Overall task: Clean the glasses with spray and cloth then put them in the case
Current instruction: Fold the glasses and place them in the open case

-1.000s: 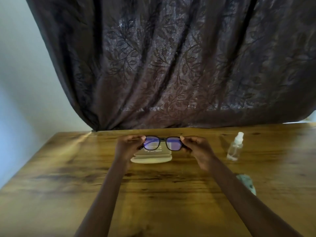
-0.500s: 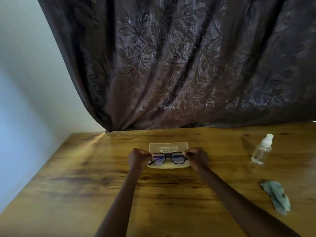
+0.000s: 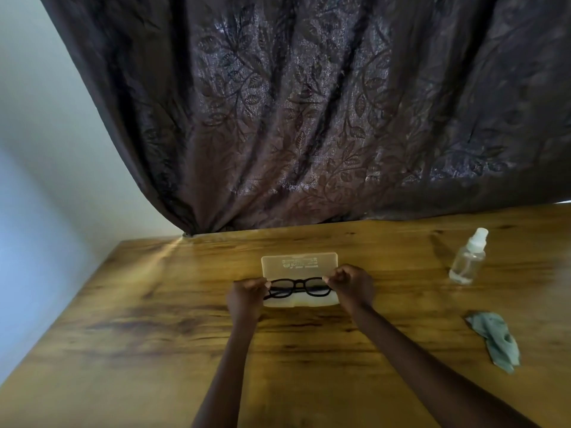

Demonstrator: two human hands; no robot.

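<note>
So both hands are on the glasses [image 3: 297, 286] right now, one at each end of the black frame. The left hand [image 3: 246, 296] has its fingers curled in and pinching the left end, and the right hand [image 3: 350, 284] is doing the same on the right end, fingers closed around the corner of the frame. The glasses sit right over the bottom tray of the case [image 3: 299, 299], which is a pale, see-through plastic thing lying open on the wooden counter [image 3: 154, 335]. Honestly can't tell if the frame is already resting in the tray or sitting just above it, the angle doesn't give that away. The case lid [image 3: 299, 263] is flipped back toward the curtain and has some printed text on it, too small to read. Off to the right, well apart from the case, there's a small clear spray bottle [image 3: 469, 257] standing upright with a white cap, and closer to the camera on that same side a crumpled grey-green cloth [image 3: 494, 339] lying on the wood, nobody touching either one. Behind the counter hangs a dark brown curtain [image 3: 309, 118] with a leaf pattern, and there's a pale wall [image 3: 46, 149] on the left.
</note>
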